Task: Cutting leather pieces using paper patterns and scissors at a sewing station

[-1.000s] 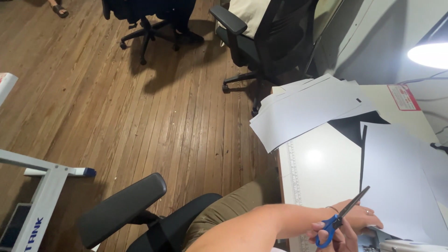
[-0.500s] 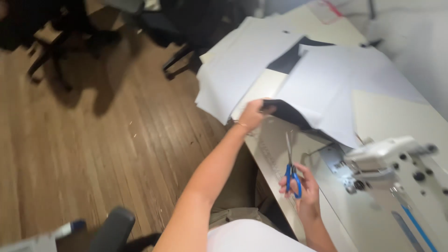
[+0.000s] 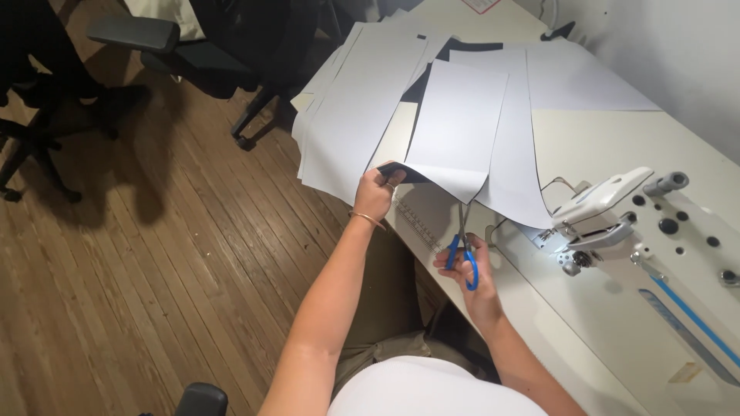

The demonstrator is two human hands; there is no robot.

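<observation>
Left hand (image 3: pixel 378 192) pinches the dark sheet (image 3: pixel 401 171); right hand (image 3: pixel 466 262) grips blue scissors (image 3: pixel 463 246), blades seemingly shut.

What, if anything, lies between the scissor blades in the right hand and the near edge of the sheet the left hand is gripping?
Nothing visible. The scissors in the right hand point up at the sheet that the left hand grips; only bare table lies between.

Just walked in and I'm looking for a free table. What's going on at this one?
A person sits at a white table beside a sewing machine. The left hand grips the near corner of a dark sheet that lies under several pale sheets. The right hand holds blue-handled scissors, blades pointing up toward the sheets' lower edge. More pale sheets hang over the table's edge.
</observation>
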